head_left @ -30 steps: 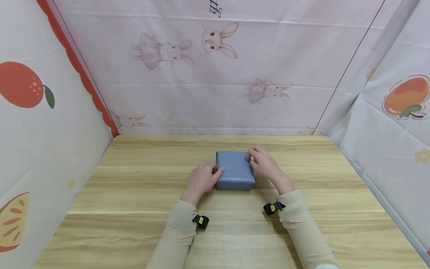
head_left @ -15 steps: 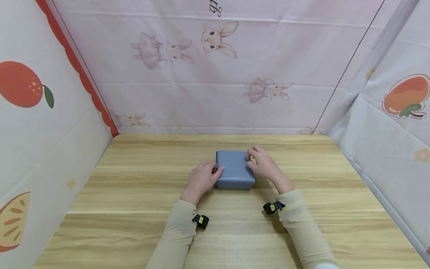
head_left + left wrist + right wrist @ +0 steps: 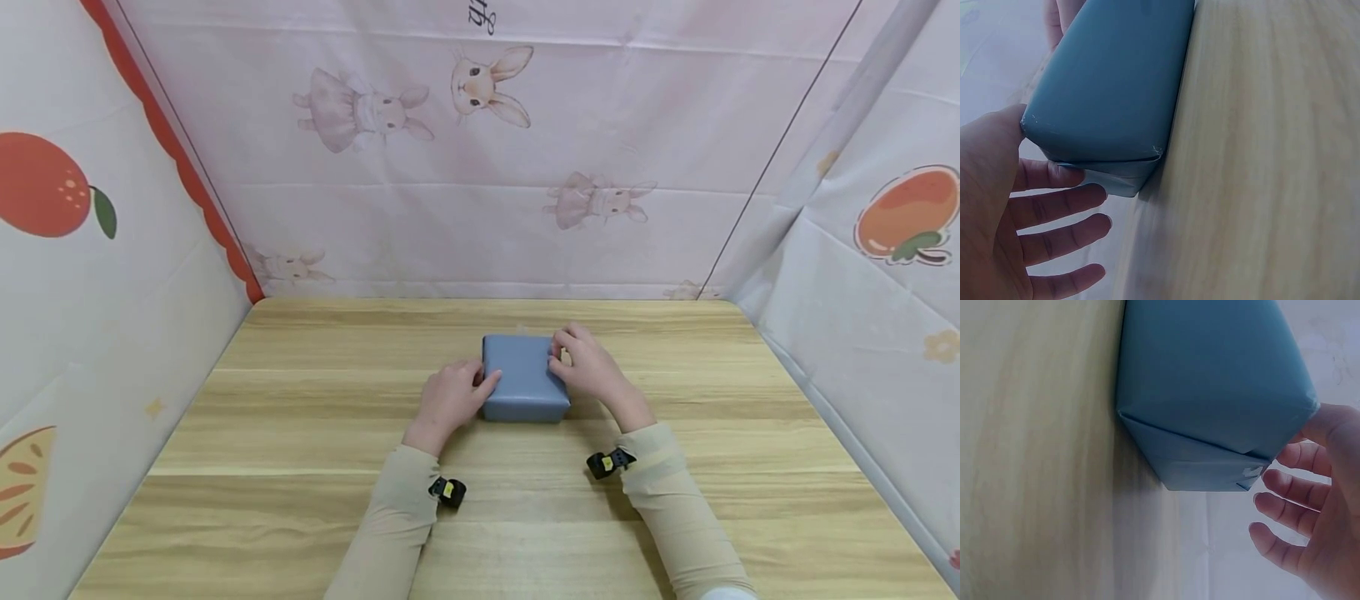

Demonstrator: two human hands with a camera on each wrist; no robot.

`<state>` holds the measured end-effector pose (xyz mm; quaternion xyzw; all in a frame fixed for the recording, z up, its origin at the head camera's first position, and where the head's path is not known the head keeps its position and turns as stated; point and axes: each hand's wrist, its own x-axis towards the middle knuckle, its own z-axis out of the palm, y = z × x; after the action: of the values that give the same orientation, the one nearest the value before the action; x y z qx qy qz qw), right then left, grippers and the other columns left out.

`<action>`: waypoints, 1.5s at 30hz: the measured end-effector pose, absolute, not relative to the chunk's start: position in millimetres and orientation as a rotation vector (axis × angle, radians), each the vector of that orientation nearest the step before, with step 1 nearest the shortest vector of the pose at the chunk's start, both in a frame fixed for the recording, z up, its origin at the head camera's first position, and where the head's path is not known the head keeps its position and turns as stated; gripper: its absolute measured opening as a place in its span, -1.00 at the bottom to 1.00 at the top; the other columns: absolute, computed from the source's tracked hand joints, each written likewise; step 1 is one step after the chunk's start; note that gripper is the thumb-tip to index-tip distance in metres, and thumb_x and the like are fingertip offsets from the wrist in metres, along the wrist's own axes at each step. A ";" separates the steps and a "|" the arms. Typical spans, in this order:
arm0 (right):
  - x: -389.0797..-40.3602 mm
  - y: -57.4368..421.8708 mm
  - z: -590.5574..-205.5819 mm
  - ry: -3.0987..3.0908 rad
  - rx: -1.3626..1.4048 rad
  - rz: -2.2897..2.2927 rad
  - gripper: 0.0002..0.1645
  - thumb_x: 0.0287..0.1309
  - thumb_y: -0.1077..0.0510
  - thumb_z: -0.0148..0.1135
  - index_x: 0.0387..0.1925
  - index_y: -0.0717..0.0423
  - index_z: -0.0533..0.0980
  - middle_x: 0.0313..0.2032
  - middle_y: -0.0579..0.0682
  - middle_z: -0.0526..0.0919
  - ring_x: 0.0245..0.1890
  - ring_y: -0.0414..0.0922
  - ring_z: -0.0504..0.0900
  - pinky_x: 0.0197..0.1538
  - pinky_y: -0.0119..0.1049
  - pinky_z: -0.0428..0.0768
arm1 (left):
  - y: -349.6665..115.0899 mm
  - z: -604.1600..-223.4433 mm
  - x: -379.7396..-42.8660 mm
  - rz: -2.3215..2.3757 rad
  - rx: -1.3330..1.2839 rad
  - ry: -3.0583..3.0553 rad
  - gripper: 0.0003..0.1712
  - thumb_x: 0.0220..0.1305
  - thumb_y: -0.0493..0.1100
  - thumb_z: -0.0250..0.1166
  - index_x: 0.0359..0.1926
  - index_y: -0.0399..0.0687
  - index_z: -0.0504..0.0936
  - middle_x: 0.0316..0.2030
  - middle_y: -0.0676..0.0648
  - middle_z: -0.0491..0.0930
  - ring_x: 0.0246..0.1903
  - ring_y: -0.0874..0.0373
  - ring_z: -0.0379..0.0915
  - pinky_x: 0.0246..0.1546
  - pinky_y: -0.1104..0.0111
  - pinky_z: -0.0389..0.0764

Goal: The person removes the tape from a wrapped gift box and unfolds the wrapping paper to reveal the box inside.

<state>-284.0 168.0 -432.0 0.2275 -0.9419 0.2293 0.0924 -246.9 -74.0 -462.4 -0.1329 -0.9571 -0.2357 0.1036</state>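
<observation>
A box wrapped in blue-grey paper [image 3: 523, 367] lies flat on the table between both hands. My left hand [image 3: 450, 396] holds its left side: in the left wrist view the thumb lies on the top edge and the index finger touches the folded end, the other fingers spread below. At the far right corner, my right hand [image 3: 592, 367] grips the box with thumb and index finger. The right wrist view shows a slanting paper fold [image 3: 1191, 447] on that end, with a small whitish patch [image 3: 1252, 471] near my fingers. The underside is hidden.
The wood-grain table [image 3: 300, 467] stretches around the box. A small translucent piece [image 3: 522, 330] shows just behind it, too faint to identify. A rabbit-print curtain [image 3: 480, 167] hangs at the back, with fruit-print sheets on both sides.
The right thumb and fingers shift slightly at the box's far right corner. The box and left hand stay in place; the head view tilts very slightly.
</observation>
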 end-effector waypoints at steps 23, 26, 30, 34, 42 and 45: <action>-285.7 181.2 -425.9 -2.917 0.686 0.818 -0.80 0.04 0.14 0.25 -0.28 0.12 0.49 -0.21 0.05 0.54 -0.17 0.01 0.52 -0.14 -0.15 0.52 | -73.1 -461.1 -245.5 -0.719 -0.382 -2.838 -0.48 0.39 0.26 0.07 -0.57 0.03 0.36 -0.64 0.03 0.33 -0.64 0.19 0.22 -0.62 0.40 0.17; -284.8 182.1 -424.2 -2.934 0.695 0.774 -0.77 0.05 0.11 0.30 -0.26 0.10 0.51 -0.22 0.02 0.59 -0.16 0.02 0.55 -0.13 -0.16 0.53 | -72.7 -461.2 -245.1 -0.719 -0.380 -2.840 -0.48 0.39 0.26 0.07 -0.57 0.03 0.35 -0.65 0.03 0.32 -0.64 0.19 0.22 -0.61 0.41 0.16; -281.9 179.6 -420.1 -2.929 0.700 0.663 -0.79 0.10 0.09 0.33 -0.24 0.09 0.55 -0.22 0.01 0.63 -0.18 -0.01 0.58 -0.17 -0.17 0.56 | -72.2 -461.4 -245.0 -0.715 -0.371 -2.843 -0.48 0.38 0.26 0.07 -0.57 0.03 0.36 -0.65 0.03 0.32 -0.64 0.19 0.22 -0.61 0.40 0.16; -280.1 176.2 -418.6 -2.876 0.729 0.526 -0.86 0.12 0.12 0.32 -0.29 0.08 0.59 -0.26 0.01 0.67 -0.25 -0.08 0.60 -0.20 -0.18 0.59 | -72.7 -461.2 -245.5 -0.718 -0.366 -2.845 -0.48 0.38 0.26 0.07 -0.57 0.03 0.36 -0.65 0.03 0.32 -0.65 0.19 0.22 -0.61 0.40 0.16; -277.6 172.7 -417.0 -2.747 0.823 0.362 -0.91 0.01 0.22 0.36 -0.45 0.07 0.56 -0.39 -0.05 0.65 -0.35 -0.13 0.60 -0.24 -0.21 0.61 | -73.5 -460.3 -246.6 -0.716 -0.375 -2.848 -0.48 0.39 0.26 0.07 -0.57 0.03 0.36 -0.65 0.03 0.33 -0.64 0.19 0.23 -0.61 0.40 0.18; -276.5 171.4 -415.9 -2.711 0.866 0.315 -0.88 -0.03 0.26 0.37 -0.50 0.07 0.55 -0.44 -0.07 0.63 -0.41 -0.15 0.56 -0.29 -0.25 0.58 | -74.2 -460.4 -247.2 -0.715 -0.383 -2.840 -0.48 0.39 0.26 0.07 -0.57 0.04 0.36 -0.65 0.03 0.33 -0.65 0.19 0.23 -0.62 0.40 0.18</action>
<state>-276.5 171.4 -415.9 0.2995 -0.9376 0.1091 0.1387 -247.2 -74.2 -460.4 -0.1292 -0.9573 -0.2410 0.0938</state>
